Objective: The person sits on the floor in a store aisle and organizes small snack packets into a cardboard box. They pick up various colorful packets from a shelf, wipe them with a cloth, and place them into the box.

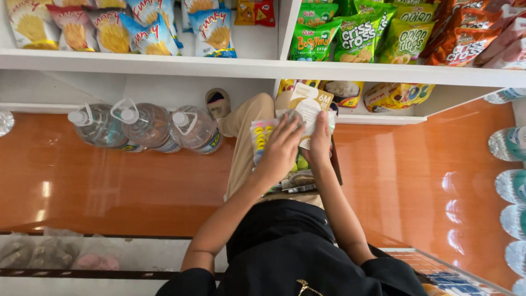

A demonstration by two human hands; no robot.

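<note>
both hands, left (282,143) and right (319,137), grip snack packets (307,104) above a packet-filled cardboard box (298,178).

Glossy orange floor (109,181) that caught bright patches of ceiling light, white shelves (164,63) that ran along the wall, crisp bags (148,27) packed on the upper tier, large water jugs (145,126) that stood beneath, bottles (509,181) lined along the right edge

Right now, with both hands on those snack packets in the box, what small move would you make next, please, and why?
Probably lift the tan packet clear with the right hand: it already sits on top of the box, while the left hand steadies the striped packet.
</note>
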